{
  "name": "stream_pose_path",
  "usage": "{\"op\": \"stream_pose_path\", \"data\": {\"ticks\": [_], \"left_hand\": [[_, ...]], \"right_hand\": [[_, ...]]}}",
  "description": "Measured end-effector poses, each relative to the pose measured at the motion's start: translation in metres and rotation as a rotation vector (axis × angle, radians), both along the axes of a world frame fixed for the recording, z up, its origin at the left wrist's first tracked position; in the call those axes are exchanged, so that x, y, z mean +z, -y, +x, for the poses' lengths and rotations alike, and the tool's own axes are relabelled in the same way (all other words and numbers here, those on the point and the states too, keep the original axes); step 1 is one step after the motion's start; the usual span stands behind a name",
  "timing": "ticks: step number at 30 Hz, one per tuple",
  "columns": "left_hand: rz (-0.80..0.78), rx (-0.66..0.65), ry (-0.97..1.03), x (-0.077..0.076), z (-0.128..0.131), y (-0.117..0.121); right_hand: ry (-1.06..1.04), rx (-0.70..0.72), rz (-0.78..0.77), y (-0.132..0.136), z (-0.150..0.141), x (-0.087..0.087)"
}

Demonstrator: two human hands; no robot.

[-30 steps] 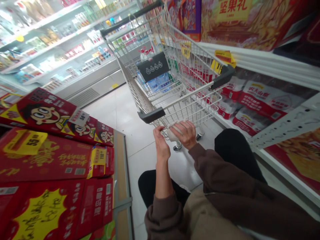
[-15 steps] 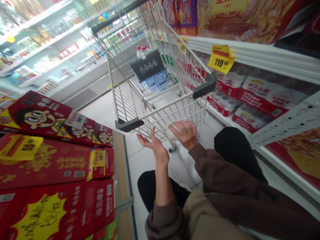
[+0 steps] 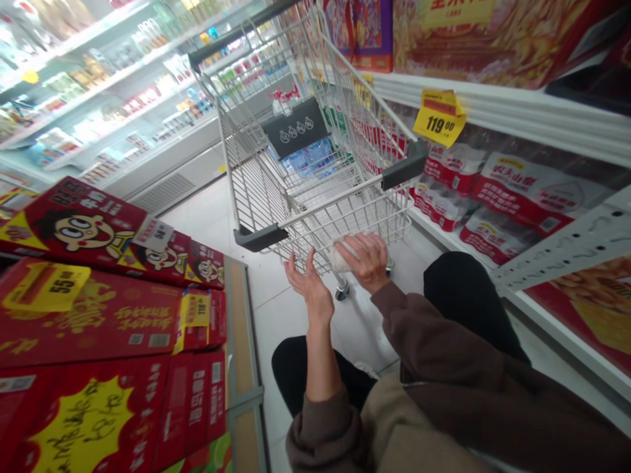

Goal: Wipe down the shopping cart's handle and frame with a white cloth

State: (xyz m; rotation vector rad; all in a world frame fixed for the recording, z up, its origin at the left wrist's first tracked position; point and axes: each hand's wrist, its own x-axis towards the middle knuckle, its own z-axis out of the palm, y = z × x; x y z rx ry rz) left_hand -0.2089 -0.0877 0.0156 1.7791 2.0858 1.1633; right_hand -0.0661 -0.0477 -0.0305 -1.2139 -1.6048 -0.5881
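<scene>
A wire shopping cart [image 3: 320,213] with dark grey corner bumpers stands in front of me, its near end facing my hands. My right hand [image 3: 367,261] is closed over a crumpled off-white cloth [image 3: 340,258] at the lower wires of that end; part of the cloth is hidden under the fingers. To its left, my left hand [image 3: 312,289] is raised beside the cart's lower front edge, fingers apart and curved, with nothing in it. Whether its fingertips touch the wires, I cannot tell.
Red gift boxes [image 3: 113,315] with yellow price tags are stacked on the left. Packs of bottled water [image 3: 527,184] fill the lower right shelf under larger boxes [image 3: 458,46]. A lit refrigerated shelf [image 3: 108,98] stands behind. White floor tiles [image 3: 273,315] lie below.
My left hand has shifted slightly right and its fingers have curled a little more. My right hand stays on the cloth at the cart. The cart appears slightly further right in view.
</scene>
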Motion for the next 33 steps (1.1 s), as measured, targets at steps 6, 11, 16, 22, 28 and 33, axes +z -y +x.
{"op": "stream_pose_path", "data": {"ticks": [6, 11, 16, 22, 28, 33], "left_hand": [[-0.019, -0.040, -0.029, -0.004, -0.004, -0.005], [-0.004, -0.048, 0.008, -0.005, -0.003, -0.009], [0.001, -0.037, -0.027, -0.001, -0.019, -0.011], [0.007, 0.053, -0.013, -0.011, -0.017, -0.015], [-0.005, 0.135, -0.063, -0.013, -0.014, -0.014], [-0.039, 0.133, -0.050, -0.003, -0.018, -0.013]], "right_hand": [[-0.316, -0.404, 0.024, -0.022, 0.073, -0.008], [-0.327, -0.292, -0.002, -0.012, 0.029, 0.004], [-0.147, -0.135, -0.026, -0.007, 0.022, 0.001], [-0.298, -0.269, 0.004, -0.012, 0.061, -0.006], [-0.167, -0.058, -0.039, -0.001, 0.030, -0.004], [-0.328, -0.321, -0.042, -0.011, 0.079, -0.008]]}}
